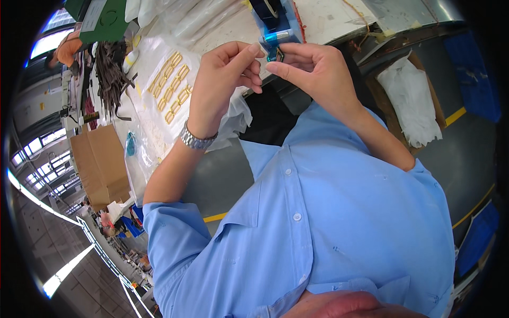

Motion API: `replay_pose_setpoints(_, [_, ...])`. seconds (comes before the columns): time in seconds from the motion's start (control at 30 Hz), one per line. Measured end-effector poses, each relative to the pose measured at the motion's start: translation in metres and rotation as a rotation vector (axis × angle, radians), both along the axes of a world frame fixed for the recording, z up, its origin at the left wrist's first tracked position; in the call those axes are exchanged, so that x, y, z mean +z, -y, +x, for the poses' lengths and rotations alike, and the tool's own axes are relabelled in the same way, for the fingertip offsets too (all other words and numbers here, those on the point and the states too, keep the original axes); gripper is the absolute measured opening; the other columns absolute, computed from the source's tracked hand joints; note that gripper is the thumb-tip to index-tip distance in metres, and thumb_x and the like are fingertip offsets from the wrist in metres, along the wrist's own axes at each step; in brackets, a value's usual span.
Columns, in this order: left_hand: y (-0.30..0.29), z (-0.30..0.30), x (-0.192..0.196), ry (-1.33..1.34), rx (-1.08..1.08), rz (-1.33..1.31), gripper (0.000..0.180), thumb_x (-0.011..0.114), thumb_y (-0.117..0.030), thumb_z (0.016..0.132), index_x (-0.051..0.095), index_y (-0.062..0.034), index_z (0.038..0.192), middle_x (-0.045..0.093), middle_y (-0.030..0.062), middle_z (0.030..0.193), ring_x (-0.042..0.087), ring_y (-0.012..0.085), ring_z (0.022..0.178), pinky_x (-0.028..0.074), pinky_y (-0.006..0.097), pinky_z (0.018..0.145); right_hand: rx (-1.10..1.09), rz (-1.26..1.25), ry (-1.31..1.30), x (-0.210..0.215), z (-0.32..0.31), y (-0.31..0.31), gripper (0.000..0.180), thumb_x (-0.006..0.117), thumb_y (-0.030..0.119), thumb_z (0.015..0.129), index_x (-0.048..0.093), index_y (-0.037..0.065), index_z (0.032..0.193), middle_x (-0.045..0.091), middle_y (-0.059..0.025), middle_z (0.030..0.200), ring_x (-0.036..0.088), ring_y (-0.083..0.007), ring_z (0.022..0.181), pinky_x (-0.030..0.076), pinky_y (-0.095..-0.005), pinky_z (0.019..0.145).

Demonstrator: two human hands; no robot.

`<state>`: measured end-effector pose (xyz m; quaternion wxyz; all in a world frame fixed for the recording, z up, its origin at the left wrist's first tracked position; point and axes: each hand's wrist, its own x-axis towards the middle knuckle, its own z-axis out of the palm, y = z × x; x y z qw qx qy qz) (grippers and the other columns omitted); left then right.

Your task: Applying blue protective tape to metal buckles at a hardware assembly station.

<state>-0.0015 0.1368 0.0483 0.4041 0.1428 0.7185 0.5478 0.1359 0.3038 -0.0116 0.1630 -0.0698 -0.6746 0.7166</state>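
Between the thumb and fingers of my right hand (323, 69) is a small dark-rimmed metal piece with shiny teal film on it (275, 55); its exact kind is too small to tell. My left hand (228, 69) is just left of it, thumb and index fingertip pressed together, the other fingers curled. Whatever the left fingertips pinch cannot be made out. Just beyond both hands, at the table's edge, stands a blue tape dispenser (289, 26) with a dark roll. Left of my left hand, several gold buckle-like rings (172, 87) lie in rows on clear plastic.
Dark brown straps (110, 79) hang in a bunch at the left. A green box (106, 21) and clear plastic bags (196, 18) are at the back. A cardboard box (101, 167) stands lower left. At right, white plastic (411, 100) fills an open carton. Another person (69, 49) is at far left.
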Motion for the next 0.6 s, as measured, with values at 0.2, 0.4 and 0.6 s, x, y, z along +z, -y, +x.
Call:
replay_pose_setpoints(0.2, [0.000, 0.047, -0.009, -1.210, -0.193, 0.030, 0.040, 0.079, 0.005, 0.090, 0.072, -0.0028, 0.128, 0.076, 0.0103, 0.106, 0.078, 0.0203, 0.086, 0.062, 0.030, 0.078, -0.009, -0.043, -0.026, -0.002, -0.003, 0.004, 0.031, 0.082, 0.024, 0.097, 0.082, -0.001, 0.114, 0.083, -0.0083, 0.090, 0.075, -0.0080, 0.082, 0.056, -0.0229, 0.072])
replay_pose_setpoints(0.4, [-0.002, 0.051, -0.043, -1.303, -0.137, 0.033, 0.039, 0.082, 0.001, 0.083, 0.074, -0.0025, 0.121, 0.077, 0.0129, 0.098, 0.076, 0.0267, 0.085, 0.061, 0.036, 0.076, 0.014, -0.080, 0.120, -0.016, 0.000, 0.001, 0.029, 0.082, 0.023, 0.097, 0.083, -0.002, 0.111, 0.082, -0.0075, 0.088, 0.074, -0.0078, 0.082, 0.056, -0.0229, 0.074])
replay_pose_setpoints(0.6, [0.015, 0.088, -0.062, -0.933, -0.006, 0.065, 0.039, 0.082, 0.003, 0.087, 0.075, -0.0034, 0.125, 0.078, 0.0101, 0.106, 0.078, 0.0162, 0.088, 0.062, 0.028, 0.078, 0.089, -0.035, 0.165, -0.024, 0.032, 0.005, 0.033, 0.075, 0.025, 0.103, 0.079, -0.005, 0.115, 0.081, -0.0084, 0.093, 0.075, -0.0093, 0.087, 0.057, -0.0246, 0.077])
